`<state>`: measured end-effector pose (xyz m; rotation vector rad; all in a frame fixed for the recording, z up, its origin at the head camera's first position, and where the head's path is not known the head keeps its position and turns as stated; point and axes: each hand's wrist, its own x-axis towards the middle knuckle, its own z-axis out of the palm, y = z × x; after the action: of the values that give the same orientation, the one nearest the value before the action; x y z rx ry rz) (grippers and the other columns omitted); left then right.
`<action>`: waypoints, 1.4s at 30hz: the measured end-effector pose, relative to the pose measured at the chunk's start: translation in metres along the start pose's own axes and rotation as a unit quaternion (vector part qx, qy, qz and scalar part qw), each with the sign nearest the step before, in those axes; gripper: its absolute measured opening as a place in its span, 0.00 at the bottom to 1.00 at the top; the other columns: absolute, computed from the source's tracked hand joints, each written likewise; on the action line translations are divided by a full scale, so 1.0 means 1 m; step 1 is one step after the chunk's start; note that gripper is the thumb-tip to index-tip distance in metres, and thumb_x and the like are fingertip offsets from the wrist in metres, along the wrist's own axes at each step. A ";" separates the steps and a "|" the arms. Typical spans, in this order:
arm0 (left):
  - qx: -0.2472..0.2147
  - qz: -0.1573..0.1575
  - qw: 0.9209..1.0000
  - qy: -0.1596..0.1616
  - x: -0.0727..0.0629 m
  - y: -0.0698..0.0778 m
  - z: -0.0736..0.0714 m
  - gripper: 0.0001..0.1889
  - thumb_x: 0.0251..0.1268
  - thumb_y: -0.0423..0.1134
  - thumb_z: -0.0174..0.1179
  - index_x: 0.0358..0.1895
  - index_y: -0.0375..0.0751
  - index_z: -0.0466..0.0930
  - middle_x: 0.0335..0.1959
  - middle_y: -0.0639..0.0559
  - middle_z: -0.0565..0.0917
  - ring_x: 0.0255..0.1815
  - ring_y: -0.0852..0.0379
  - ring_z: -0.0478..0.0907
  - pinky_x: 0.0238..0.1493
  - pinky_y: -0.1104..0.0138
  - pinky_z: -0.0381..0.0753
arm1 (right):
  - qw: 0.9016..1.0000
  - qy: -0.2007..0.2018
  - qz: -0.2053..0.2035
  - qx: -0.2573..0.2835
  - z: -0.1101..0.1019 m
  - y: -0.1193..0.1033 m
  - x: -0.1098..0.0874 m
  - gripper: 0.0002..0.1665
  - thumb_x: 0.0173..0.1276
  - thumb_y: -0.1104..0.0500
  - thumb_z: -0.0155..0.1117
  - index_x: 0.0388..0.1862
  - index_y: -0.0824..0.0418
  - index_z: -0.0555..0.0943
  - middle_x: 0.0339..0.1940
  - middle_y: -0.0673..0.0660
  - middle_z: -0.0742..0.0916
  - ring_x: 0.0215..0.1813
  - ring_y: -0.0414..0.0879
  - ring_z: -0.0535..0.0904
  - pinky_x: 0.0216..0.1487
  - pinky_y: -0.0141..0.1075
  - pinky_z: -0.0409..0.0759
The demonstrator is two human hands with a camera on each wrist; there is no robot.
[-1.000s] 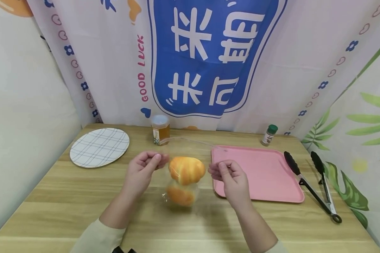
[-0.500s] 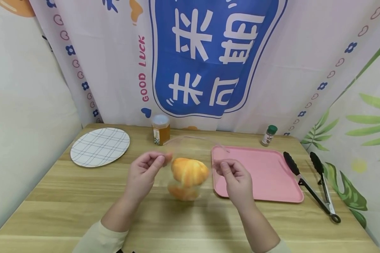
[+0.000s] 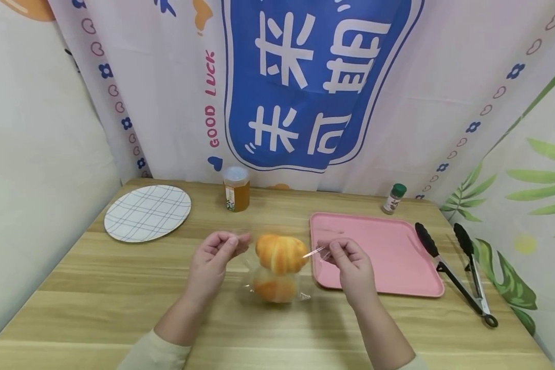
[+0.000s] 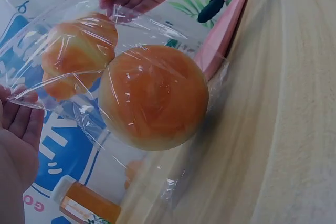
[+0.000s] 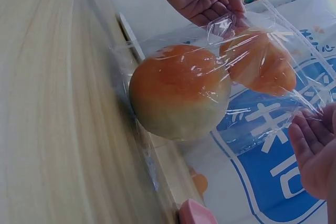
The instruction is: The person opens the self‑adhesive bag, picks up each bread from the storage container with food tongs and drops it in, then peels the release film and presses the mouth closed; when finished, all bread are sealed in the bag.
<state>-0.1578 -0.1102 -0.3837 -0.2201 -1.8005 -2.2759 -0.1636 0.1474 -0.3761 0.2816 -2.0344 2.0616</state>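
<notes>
head view: we see a clear bag [image 3: 305, 296] held up in front, the left hand [image 3: 214, 258] pinching one side of its mouth, the right hand [image 3: 353, 264] the other. inside, we find a croissant-shaped bread [image 3: 281, 254] above a round bun [image 4: 154, 98]; we cannot tell whether the bag's bottom touches the wooden table [image 3: 97, 303]. a pink tray [image 3: 388, 262] lies partly behind the right hand, tongs [image 3: 460, 285] beside it.

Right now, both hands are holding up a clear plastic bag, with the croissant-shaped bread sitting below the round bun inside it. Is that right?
Not quite: the head view shows the croissant-shaped bread above the round bun, not below it. The left hand and right hand do hold up the clear plastic bag.
</notes>
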 end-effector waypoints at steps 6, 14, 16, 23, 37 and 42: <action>-0.007 0.013 1.000 -0.003 -0.001 0.001 0.006 0.09 0.72 0.28 0.51 0.33 0.42 0.76 0.35 0.62 0.89 0.40 0.65 0.87 0.48 0.71 0.86 | 1.000 -0.013 -0.004 0.007 0.000 -0.002 0.001 0.12 0.78 0.63 0.48 0.34 0.68 0.74 0.33 0.43 0.89 0.37 0.36 0.86 0.44 0.30 0.86; 0.009 0.026 1.000 0.007 0.002 0.001 0.015 0.09 0.69 0.29 0.56 0.31 0.45 0.77 0.30 0.64 0.89 0.37 0.67 0.86 0.49 0.73 0.85 | 0.999 0.004 -0.011 -0.035 0.006 -0.005 0.005 0.18 0.78 0.60 0.49 0.31 0.72 0.73 0.28 0.40 0.89 0.32 0.36 0.86 0.39 0.31 0.87; 0.006 0.034 0.999 0.013 0.004 0.001 0.015 0.09 0.70 0.29 0.56 0.31 0.47 0.78 0.29 0.64 0.88 0.35 0.67 0.86 0.48 0.73 0.85 | 0.999 0.011 -0.011 -0.042 0.006 -0.006 0.006 0.15 0.78 0.61 0.51 0.31 0.70 0.73 0.27 0.40 0.89 0.31 0.36 0.86 0.38 0.32 0.87; -0.013 0.058 0.998 0.021 0.011 0.004 0.014 0.12 0.69 0.27 0.56 0.37 0.50 0.83 0.30 0.63 0.88 0.34 0.67 0.86 0.46 0.72 0.86 | 0.998 0.016 -0.034 -0.044 0.003 -0.009 0.011 0.06 0.76 0.62 0.54 0.43 0.59 0.79 0.26 0.41 0.88 0.30 0.36 0.86 0.37 0.32 0.87; -0.083 0.000 0.996 0.021 0.020 0.010 0.018 0.17 0.71 0.26 0.49 0.26 0.48 0.79 0.31 0.61 0.89 0.38 0.64 0.87 0.49 0.70 0.86 | 0.995 0.017 0.059 0.079 -0.001 -0.022 0.027 0.19 0.79 0.62 0.43 0.29 0.55 0.77 0.28 0.45 0.88 0.34 0.37 0.86 0.45 0.31 0.85; -0.084 0.002 0.996 0.016 0.017 0.006 0.019 0.16 0.70 0.26 0.50 0.26 0.48 0.78 0.30 0.61 0.89 0.36 0.64 0.87 0.47 0.69 0.86 | 0.994 0.048 0.072 0.067 0.002 -0.019 0.026 0.21 0.77 0.66 0.41 0.25 0.56 0.76 0.24 0.45 0.88 0.30 0.37 0.86 0.40 0.30 0.86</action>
<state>-0.1731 -0.0949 -0.3689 -0.2130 -1.5934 -2.4145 -0.1832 0.1467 -0.3498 0.0585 -1.9157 2.2557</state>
